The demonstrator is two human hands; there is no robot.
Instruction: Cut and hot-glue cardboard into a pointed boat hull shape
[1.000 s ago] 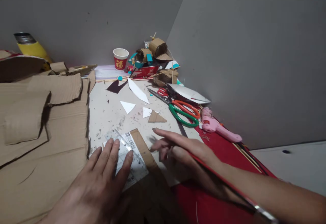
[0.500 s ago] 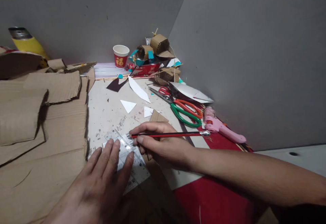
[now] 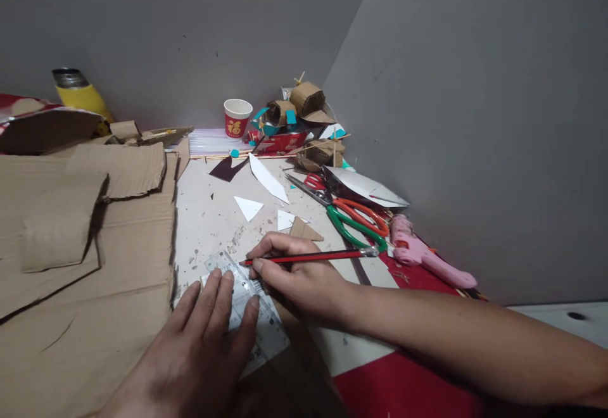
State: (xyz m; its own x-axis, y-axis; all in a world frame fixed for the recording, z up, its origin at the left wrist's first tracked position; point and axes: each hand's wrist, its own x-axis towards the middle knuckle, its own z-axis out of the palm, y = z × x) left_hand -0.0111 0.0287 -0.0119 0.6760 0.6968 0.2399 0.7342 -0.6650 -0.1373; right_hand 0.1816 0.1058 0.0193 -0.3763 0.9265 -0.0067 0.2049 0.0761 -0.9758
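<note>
My left hand (image 3: pixel 199 348) lies flat, fingers spread, pressing a clear plastic ruler (image 3: pixel 240 291) onto a cardboard piece with a white barcode label (image 3: pixel 270 335) at the near edge of the table. My right hand (image 3: pixel 294 272) is closed on a red pencil (image 3: pixel 313 256), which lies nearly level with its tip at the ruler's far edge, just beyond my left fingertips. The cardboard under the ruler is mostly hidden by both hands.
Large torn cardboard sheets (image 3: pixel 80 240) cover the left. Green and orange scissors (image 3: pixel 358 221), red scissors (image 3: pixel 313 182) and a pink glue gun (image 3: pixel 422 253) lie at right. A red paper cup (image 3: pixel 236 118), cardboard scraps (image 3: pixel 304 120) and white paper offcuts (image 3: pixel 266 177) sit toward the grey wall corner.
My right hand, reaching with fingers extended a second ago, took up the red pencil and brought its tip to the ruler. My left hand stays pressed on the ruler.
</note>
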